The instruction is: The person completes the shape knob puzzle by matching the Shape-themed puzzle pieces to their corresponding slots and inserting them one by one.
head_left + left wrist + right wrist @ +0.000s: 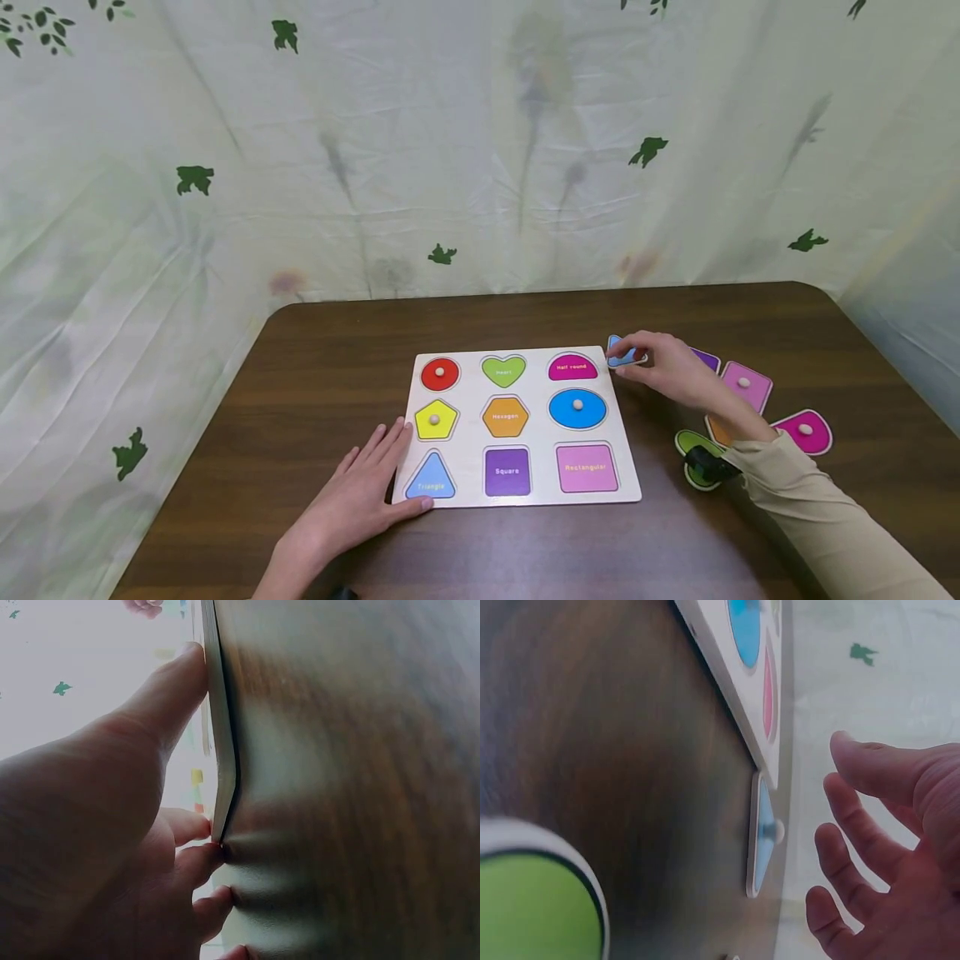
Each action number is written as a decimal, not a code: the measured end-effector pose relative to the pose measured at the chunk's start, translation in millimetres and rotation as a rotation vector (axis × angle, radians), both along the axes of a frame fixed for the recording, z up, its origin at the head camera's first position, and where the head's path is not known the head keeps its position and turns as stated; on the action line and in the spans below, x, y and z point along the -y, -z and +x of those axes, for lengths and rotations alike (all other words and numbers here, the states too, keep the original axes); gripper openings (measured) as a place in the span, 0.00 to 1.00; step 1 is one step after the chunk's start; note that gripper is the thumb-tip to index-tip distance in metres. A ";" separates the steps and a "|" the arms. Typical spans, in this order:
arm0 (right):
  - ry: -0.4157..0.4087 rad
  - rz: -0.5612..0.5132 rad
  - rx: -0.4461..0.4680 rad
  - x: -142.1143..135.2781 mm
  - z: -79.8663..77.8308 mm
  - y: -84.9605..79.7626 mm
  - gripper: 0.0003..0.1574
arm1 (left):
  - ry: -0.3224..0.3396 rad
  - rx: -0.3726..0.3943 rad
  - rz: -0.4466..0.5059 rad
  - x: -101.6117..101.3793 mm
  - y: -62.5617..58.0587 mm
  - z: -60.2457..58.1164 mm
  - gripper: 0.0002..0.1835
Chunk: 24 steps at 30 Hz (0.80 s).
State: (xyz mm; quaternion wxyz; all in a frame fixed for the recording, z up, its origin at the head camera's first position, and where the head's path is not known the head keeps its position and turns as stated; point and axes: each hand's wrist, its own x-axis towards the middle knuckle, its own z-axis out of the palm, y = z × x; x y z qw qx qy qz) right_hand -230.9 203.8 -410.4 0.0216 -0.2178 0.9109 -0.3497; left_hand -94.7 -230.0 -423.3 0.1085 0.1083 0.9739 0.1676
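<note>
A white shape puzzle board (pixel 465 417) lies flat on the table. My left hand (pixel 358 492) rests at its lower left, fingers extended along the left edge and thumb at the front edge. In the left wrist view the thumb (pixel 176 686) lies against the board's side. A blue triangle piece (pixel 763 836) with a white knob lies beside the board's far right corner. My right hand (pixel 671 367) hovers over that piece, fingers spread and bent. The right wrist view shows a gap between the fingertips (pixel 832 844) and the knob.
Red circle (pixel 430 380), yellow pentagon (pixel 424 429) and blue oval (pixel 562 410) pieces sit in the board. Right of it lie a green heart piece (pixel 688 439), a pink rectangle (pixel 757 387), a magenta half round (pixel 819 433) and a partly hidden purple piece (pixel 707 359).
</note>
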 end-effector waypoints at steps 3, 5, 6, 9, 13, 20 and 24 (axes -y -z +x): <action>0.007 0.017 -0.002 -3.3 -5.8 0.1 0.14 | -0.001 0.001 0.002 -0.2 -0.3 -0.1 0.57; 0.008 0.028 -0.008 -5.4 -10.0 0.4 0.15 | -0.001 0.004 0.004 -0.4 -0.5 0.0 0.57; 0.010 0.033 -0.008 -6.3 -12.0 0.4 0.15 | -0.001 0.005 0.004 -0.5 -0.6 0.2 0.57; 0.010 0.046 0.001 -9.7 -17.4 0.7 0.15 | 0.002 0.006 0.005 -0.8 -0.5 0.1 0.57; 0.011 0.053 0.014 -13.6 -23.4 1.1 0.15 | 0.005 -0.002 0.004 -0.7 -0.4 0.3 0.57; 0.005 0.059 0.007 -16.0 -31.3 2.3 0.13 | 0.002 0.001 0.010 -0.6 -0.5 0.9 0.57; 0.005 0.075 0.017 -15.1 -35.1 3.6 0.13 | -0.001 0.003 0.011 -0.4 -0.2 0.9 0.57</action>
